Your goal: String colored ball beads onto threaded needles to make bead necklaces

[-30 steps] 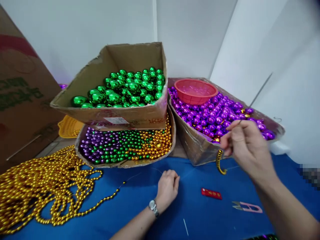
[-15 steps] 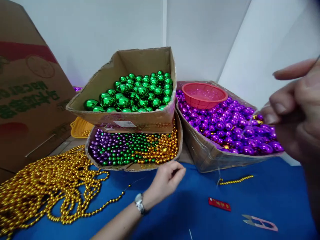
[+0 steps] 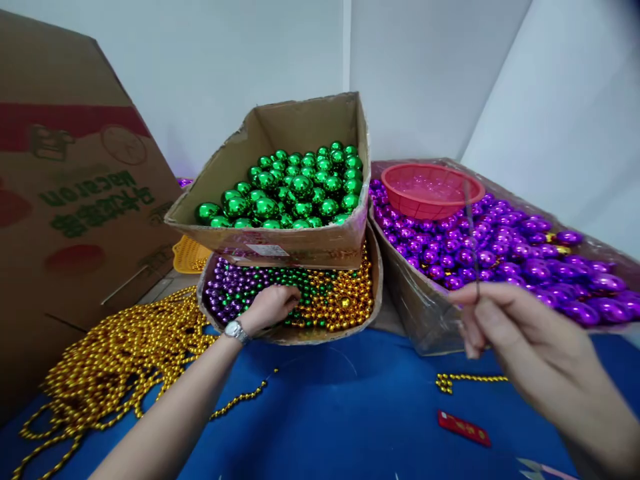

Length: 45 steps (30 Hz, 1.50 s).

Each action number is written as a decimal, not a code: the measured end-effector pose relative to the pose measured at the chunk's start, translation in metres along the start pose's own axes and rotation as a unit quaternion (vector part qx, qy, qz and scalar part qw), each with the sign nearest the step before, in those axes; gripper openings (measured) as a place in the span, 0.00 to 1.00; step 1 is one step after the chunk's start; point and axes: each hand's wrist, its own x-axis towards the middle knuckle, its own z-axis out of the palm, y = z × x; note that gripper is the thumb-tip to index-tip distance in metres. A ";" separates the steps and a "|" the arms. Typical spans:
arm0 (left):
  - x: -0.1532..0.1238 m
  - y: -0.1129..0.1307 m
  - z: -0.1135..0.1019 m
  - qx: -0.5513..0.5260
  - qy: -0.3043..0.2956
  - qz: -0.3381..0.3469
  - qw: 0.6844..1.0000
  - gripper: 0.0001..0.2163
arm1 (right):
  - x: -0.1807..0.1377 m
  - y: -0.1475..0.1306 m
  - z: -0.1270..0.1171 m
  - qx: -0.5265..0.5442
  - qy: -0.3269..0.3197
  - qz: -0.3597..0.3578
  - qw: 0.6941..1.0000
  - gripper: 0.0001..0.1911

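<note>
My left hand (image 3: 273,305), wearing a watch (image 3: 236,330), reaches into the lower cardboard box of small purple, green and gold beads (image 3: 345,283). Its fingers are closed at the green beads; whatever they pinch is too small to make out. On the right, my right hand (image 3: 520,333) pinches a long thin needle (image 3: 471,233) between thumb and forefinger, pointing upward and slightly blurred. A pale thread (image 3: 345,353) curves over the blue table. Near it ends a string of gold beads (image 3: 245,396).
Above the bead box sits a carton of green balls (image 3: 300,187). A box of purple balls (image 3: 530,267) holds a red basket (image 3: 433,193). Gold bead strands (image 3: 125,353) heap at left. A red packet (image 3: 464,428) and scissors (image 3: 543,470) lie in front.
My left hand has moved left and away from me, from the box's front edge into the beads. My right hand has come left and lower, with the needle now showing. The view has shifted slightly.
</note>
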 end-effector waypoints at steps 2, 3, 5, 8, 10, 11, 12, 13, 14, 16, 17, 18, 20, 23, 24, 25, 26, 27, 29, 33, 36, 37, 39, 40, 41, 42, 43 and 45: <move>-0.002 0.001 0.008 0.016 -0.032 0.013 0.999 0.07 | -0.021 0.017 0.012 0.000 -0.041 0.027 0.999 0.12; -0.003 0.004 0.013 0.022 -0.046 0.021 0.998 0.07 | -0.030 0.024 0.018 0.001 -0.061 0.043 0.997 0.12; -0.003 0.013 0.022 0.035 -0.066 0.031 0.997 0.06 | -0.045 0.037 0.029 0.002 -0.096 0.064 0.993 0.13; 0.001 0.026 0.030 0.054 -0.079 0.035 0.995 0.06 | -0.059 0.051 0.047 -0.002 -0.125 0.056 0.991 0.13; 0.004 0.030 0.030 0.058 -0.083 0.038 0.994 0.07 | -0.066 0.058 0.059 -0.007 -0.123 0.039 0.992 0.12; 0.005 0.032 0.029 0.056 -0.085 0.040 0.994 0.08 | -0.069 0.062 0.064 -0.009 -0.124 0.034 0.992 0.12; 0.006 0.032 0.027 0.053 -0.087 0.041 0.994 0.07 | -0.072 0.064 0.069 -0.009 -0.126 0.031 0.991 0.12; 0.006 0.032 0.026 0.047 -0.087 0.042 0.994 0.07 | -0.075 0.067 0.073 -0.007 -0.129 0.033 0.991 0.12; 0.006 0.032 0.025 0.039 -0.087 0.042 0.995 0.07 | -0.078 0.069 0.077 -0.005 -0.135 0.039 0.990 0.12; 0.005 0.031 0.024 0.017 -0.084 0.039 0.996 0.06 | -0.084 0.072 0.082 0.005 -0.146 0.059 0.987 0.12; 0.004 0.030 0.024 0.003 -0.081 0.037 0.996 0.06 | -0.086 0.072 0.084 0.010 -0.150 0.068 0.986 0.12; 0.004 0.030 0.024 -0.015 -0.079 0.035 0.996 0.06 | -0.088 0.072 0.086 0.014 -0.153 0.073 0.985 0.12; 0.003 0.030 0.023 -0.059 -0.074 0.033 0.995 0.06 | -0.090 0.072 0.087 0.019 -0.153 0.074 0.985 0.12; 0.001 0.036 0.018 -0.146 -0.064 0.029 0.987 0.04 | -0.092 0.072 0.088 0.018 -0.145 0.061 0.987 0.11; -0.001 0.040 0.016 -0.169 -0.059 0.028 0.983 0.06 | -0.092 0.072 0.089 0.016 -0.140 0.056 0.988 0.11; -0.003 0.045 0.014 -0.203 -0.050 0.022 0.978 0.09 | -0.093 0.072 0.089 0.014 -0.136 0.051 0.989 0.10; -0.006 0.051 0.013 -0.260 -0.039 0.008 0.965 0.12 | -0.094 0.073 0.090 0.011 -0.131 0.047 0.990 0.10; -0.009 0.057 0.012 -0.341 -0.025 -0.015 0.940 0.14 | -0.095 0.073 0.091 0.008 -0.125 0.044 0.991 0.10; -0.017 0.070 0.013 -0.541 0.000 -0.070 0.838 0.14 | -0.096 0.075 0.093 0.004 -0.119 0.037 0.992 0.10; -0.027 0.089 0.018 -0.760 0.004 -0.125 0.638 0.10 | -0.096 0.076 0.097 -0.006 -0.115 0.022 0.993 0.10; -0.030 0.095 0.019 -0.794 -0.003 -0.133 0.594 0.09 | -0.095 0.076 0.098 -0.015 -0.113 0.021 0.993 0.10; -0.030 0.096 0.019 -0.800 -0.006 -0.136 0.585 0.09 | -0.094 0.075 0.098 -0.018 -0.114 0.021 0.993 0.10; -0.030 0.098 0.019 -0.807 -0.010 -0.143 0.573 0.10 | -0.094 0.076 0.098 -0.025 -0.115 0.019 0.993 0.11; -0.030 0.099 0.019 -0.809 -0.012 -0.145 0.570 0.10 | -0.094 0.076 0.098 -0.029 -0.115 0.017 0.993 0.11; -0.031 0.100 0.019 -0.810 -0.013 -0.147 0.568 0.10 | -0.094 0.076 0.098 -0.033 -0.115 0.016 0.993 0.11; -0.031 0.101 0.019 -0.810 -0.013 -0.149 0.566 0.10 | -0.094 0.077 0.097 -0.037 -0.114 0.015 0.993 0.11; -0.032 0.102 0.019 -0.811 -0.013 -0.150 0.565 0.10 | -0.094 0.077 0.097 -0.040 -0.113 0.014 0.993 0.11; -0.032 0.104 0.019 -0.814 -0.015 -0.150 0.562 0.10 | -0.095 0.078 0.097 -0.046 -0.114 0.010 0.992 0.11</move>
